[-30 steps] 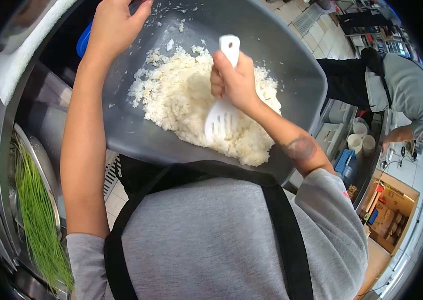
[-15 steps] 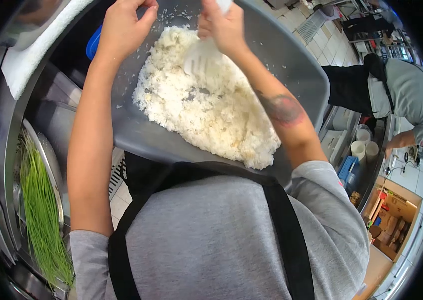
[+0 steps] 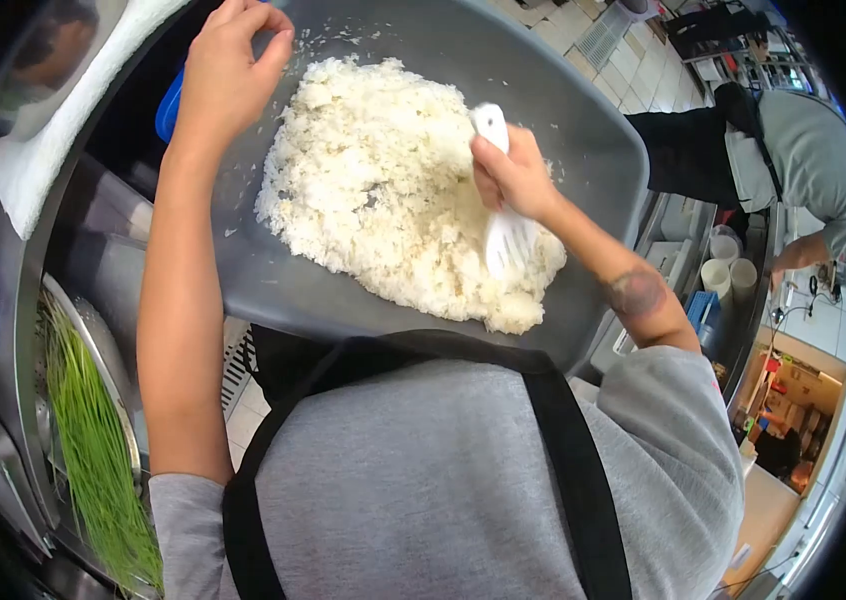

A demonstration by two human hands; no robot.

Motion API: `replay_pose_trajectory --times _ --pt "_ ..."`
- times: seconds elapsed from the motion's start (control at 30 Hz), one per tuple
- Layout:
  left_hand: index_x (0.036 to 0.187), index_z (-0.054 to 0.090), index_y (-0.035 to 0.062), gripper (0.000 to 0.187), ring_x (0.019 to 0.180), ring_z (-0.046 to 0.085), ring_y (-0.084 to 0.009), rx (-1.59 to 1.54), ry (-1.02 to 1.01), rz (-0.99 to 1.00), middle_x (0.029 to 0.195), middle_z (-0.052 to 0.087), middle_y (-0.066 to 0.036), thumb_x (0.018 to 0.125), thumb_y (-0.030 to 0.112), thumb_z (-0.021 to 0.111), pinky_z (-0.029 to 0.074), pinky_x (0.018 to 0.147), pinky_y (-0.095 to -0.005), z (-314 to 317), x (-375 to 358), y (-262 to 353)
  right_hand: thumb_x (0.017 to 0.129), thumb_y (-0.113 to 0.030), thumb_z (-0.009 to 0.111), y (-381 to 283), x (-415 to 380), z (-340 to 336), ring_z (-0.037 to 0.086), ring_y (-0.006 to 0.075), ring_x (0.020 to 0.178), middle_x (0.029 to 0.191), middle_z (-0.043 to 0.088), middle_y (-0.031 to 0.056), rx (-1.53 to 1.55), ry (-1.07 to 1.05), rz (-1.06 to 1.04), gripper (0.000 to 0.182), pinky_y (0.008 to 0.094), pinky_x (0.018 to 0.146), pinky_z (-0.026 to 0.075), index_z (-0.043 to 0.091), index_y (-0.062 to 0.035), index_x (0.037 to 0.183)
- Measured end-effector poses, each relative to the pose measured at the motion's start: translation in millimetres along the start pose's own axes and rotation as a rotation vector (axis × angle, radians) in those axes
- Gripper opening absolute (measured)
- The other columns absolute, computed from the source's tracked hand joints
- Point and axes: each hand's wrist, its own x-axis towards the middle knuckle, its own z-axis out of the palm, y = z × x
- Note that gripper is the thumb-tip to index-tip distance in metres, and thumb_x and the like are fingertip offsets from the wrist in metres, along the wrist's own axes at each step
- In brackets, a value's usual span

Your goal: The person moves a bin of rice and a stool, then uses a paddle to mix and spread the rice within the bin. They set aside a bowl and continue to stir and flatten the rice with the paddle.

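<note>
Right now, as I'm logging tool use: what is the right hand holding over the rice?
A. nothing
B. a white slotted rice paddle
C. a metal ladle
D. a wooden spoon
B: the right hand grips a white slotted rice paddle, its blade down in the cooked rice in the grey tub.

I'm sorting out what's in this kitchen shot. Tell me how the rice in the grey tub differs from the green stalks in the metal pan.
The rice is white and clumpy; the green stalks are long, thin and bright green. The rice is heaped in a grey tub in front of the person, while the stalks lie lengthwise in a metal pan to the left. The right hand works a white paddle in the rice; nothing touches the stalks. Both are food in open containers.
</note>
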Motion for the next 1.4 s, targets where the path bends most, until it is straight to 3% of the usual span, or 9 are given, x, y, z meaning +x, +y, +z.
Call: replay_pose_trajectory --times 0.33,0.4,0.5,0.6,0.67,0.73,0.87,1.03,1.4 --pt "0.083 0.061 0.0037 0.012 0.079 0.056 -0.0230 0.019 0.073 -0.017 0.084 0.056 -0.007 0.077 0.014 0.059 0.044 0.069 -0.0313 0 2 -18 0.089 -0.025 0.058 -3 119 29 0.041 0.0068 0.039 0.052 0.045 -0.0007 0.115 0.063 -0.320 0.024 0.0243 0.034 0.032 0.048 -0.0056 0.080" --pt "0.083 0.061 0.0038 0.011 0.080 0.057 -0.0234 0.001 0.062 -0.079 0.085 0.056 -0.007 0.077 0.013 0.059 0.044 0.070 -0.0313 0 -1 -16 0.089 -0.025 0.058 -7 119 26 0.041 0.0068 0.039 0.052 0.045 -0.0008 0.116 0.055 -0.346 0.025 0.0243 0.034 0.033 0.047 -0.0058 0.079" --pt "0.086 0.060 0.0015 0.012 0.085 0.057 -0.0228 0.100 0.060 -0.089 0.088 0.057 -0.008 0.076 0.009 0.062 0.043 0.080 -0.0294 -6 -4 -21 0.091 -0.028 0.056 -22 111 15 0.040 0.0101 0.040 0.051 0.043 0.0029 0.269 0.224 -0.476 0.030 0.0268 0.036 0.034 0.045 -0.0055 0.075" --pt "0.086 0.061 0.0018 0.013 0.086 0.057 -0.0233 0.134 0.084 -0.126 0.088 0.057 -0.008 0.075 0.009 0.063 0.043 0.081 -0.0299 -16 -5 -11 0.092 -0.024 0.053 -49 96 -8 0.038 0.0089 0.039 0.052 0.043 -0.0007 0.290 0.435 -0.517 0.025 0.0254 0.035 0.033 0.046 -0.0080 0.075" --pt "0.085 0.061 0.0017 0.012 0.088 0.057 -0.0244 0.147 0.079 -0.107 0.091 0.057 -0.009 0.076 0.010 0.063 0.043 0.082 -0.0305 -18 -6 -14 0.093 -0.025 0.051 -71 76 -28 0.040 0.0094 0.041 0.054 0.045 0.0008 0.160 0.595 -0.569 0.024 0.0248 0.038 0.035 0.046 -0.0063 0.078" --pt "0.088 0.061 0.0057 0.014 0.090 0.056 -0.0259 0.198 0.080 -0.114 0.097 0.056 -0.008 0.075 0.012 0.062 0.044 0.080 -0.0353 -19 -11 -13 0.093 -0.025 0.051 -81 52 -55 0.041 0.0090 0.044 0.054 0.042 0.0013 -0.054 0.566 -0.721 0.025 0.0259 0.040 0.035 0.043 -0.0062 0.079" --pt "0.101 0.058 0.0089 0.024 0.096 0.055 -0.0276 0.394 0.189 -0.137 0.103 0.055 -0.009 0.077 0.012 0.061 0.045 0.081 -0.0373 -18 -17 -17 0.094 -0.017 0.044 -33 1 -78 0.039 0.0078 0.046 0.057 0.040 -0.0006 -0.288 0.828 -0.485 0.014 0.0245 0.043 0.035 0.040 -0.0071 0.086" --pt "0.122 0.043 0.0204 0.040 0.095 0.057 -0.0335 0.322 -0.125 -0.471 0.107 0.053 -0.013 0.085 0.012 0.053 0.045 0.082 -0.0426 -27 -14 8 0.095 -0.023 0.045 -12 -42 -56 0.037 0.0078 0.046 0.057 0.038 -0.0011 -0.100 0.931 -0.364 0.020 0.0242 0.043 0.034 0.036 -0.0090 0.084" --pt "0.128 0.037 0.0241 0.040 0.089 0.060 -0.0335 0.343 -0.166 -0.344 0.103 0.054 -0.014 0.090 0.017 0.047 0.047 0.077 -0.0429 -12 -15 4 0.096 -0.026 0.042 37 -97 -29 0.037 0.0091 0.046 0.057 0.037 0.0001 0.329 1.101 -0.105 0.021 0.0252 0.041 0.035 0.036 -0.0099 0.085"
